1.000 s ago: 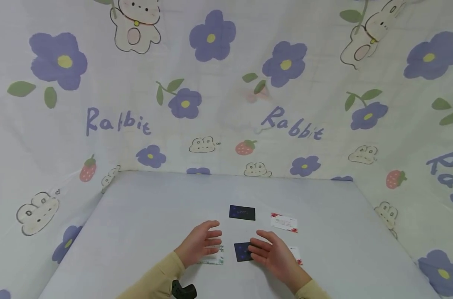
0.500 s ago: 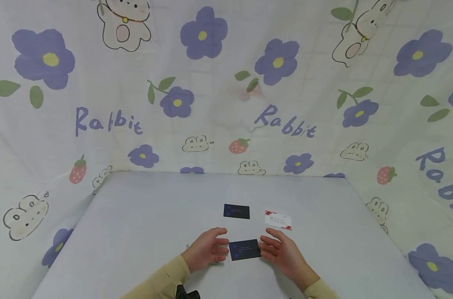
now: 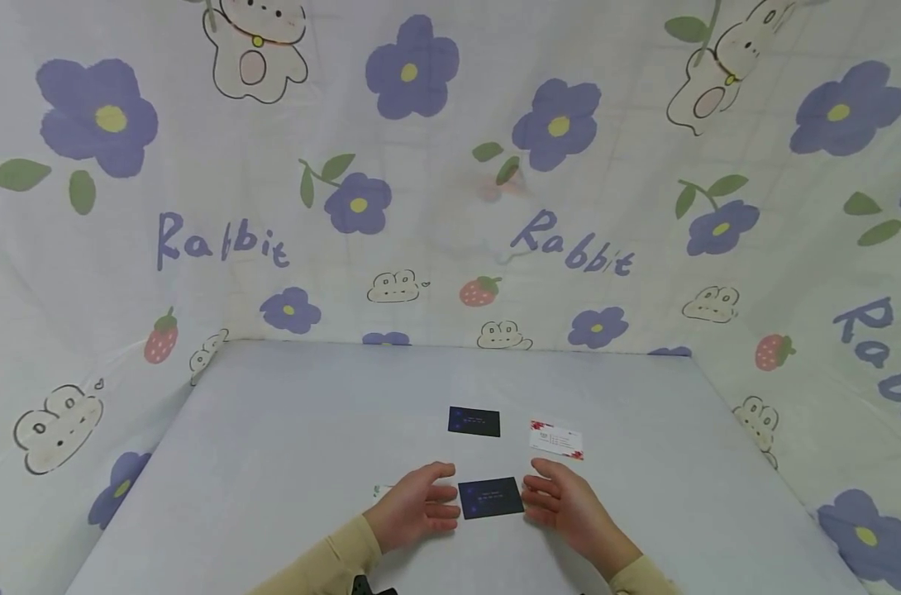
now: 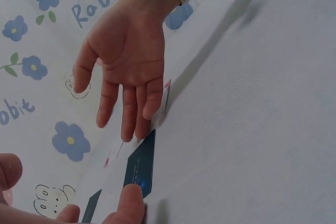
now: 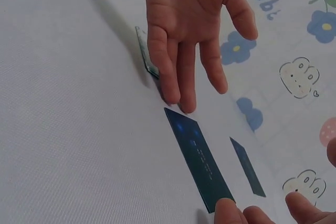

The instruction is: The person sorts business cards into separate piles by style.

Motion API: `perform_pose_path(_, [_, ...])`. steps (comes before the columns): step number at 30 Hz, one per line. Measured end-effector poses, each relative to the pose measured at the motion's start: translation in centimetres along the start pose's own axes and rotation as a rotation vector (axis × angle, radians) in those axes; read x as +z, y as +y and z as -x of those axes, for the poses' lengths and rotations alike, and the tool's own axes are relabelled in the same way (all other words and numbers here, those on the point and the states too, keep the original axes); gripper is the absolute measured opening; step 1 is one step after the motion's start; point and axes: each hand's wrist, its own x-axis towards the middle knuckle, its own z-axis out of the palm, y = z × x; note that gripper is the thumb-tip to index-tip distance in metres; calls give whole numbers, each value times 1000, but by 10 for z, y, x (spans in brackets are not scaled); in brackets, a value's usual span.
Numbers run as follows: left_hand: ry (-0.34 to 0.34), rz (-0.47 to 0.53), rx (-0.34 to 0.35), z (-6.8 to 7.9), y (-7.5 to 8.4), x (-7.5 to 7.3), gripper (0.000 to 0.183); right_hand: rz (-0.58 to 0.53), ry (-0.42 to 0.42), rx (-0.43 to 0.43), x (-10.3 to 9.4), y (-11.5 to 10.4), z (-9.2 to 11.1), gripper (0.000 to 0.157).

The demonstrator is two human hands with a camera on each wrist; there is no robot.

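Observation:
Between my two hands a dark blue card (image 3: 491, 498) with small print lies flat on the white table. My left hand (image 3: 412, 507) is at its left edge, fingers straight and relaxed. It hides most of a white card with green leaf print (image 3: 379, 491). At the dark card's right edge is my right hand (image 3: 572, 511), palm inward, fingers loosely extended. Neither hand grips anything; whether fingertips touch the card is unclear. Behind the right hand in the left wrist view, a white card with red corners (image 4: 167, 97) partly shows.
Farther back lie a second dark card (image 3: 474, 421) and, to its right, a white card with red flowers (image 3: 556, 440). The white tabletop (image 3: 309, 413) meets a hanging cloth (image 3: 436, 182) printed with flowers and rabbits at the back and sides.
My right hand has shifted off the front dark card to its right, now covering the red-and-white card there. My left hand has moved right, toward the dark card. The head view has turned slightly.

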Motion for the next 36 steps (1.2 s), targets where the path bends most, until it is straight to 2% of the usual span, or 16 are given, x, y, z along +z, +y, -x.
perform_pose_path(13, [-2, 16, -10, 0, 1, 0, 69, 31, -32, 47, 1, -1, -2, 69])
perform_pose_path(24, [-19, 5, 12, 1, 0, 3, 66, 27, -32, 65, 3, -2, -1, 71])
perform_pose_path(36, [-26, -5, -2, 2, 5, 3, 67, -15, -13, 48, 1, -2, -1, 66])
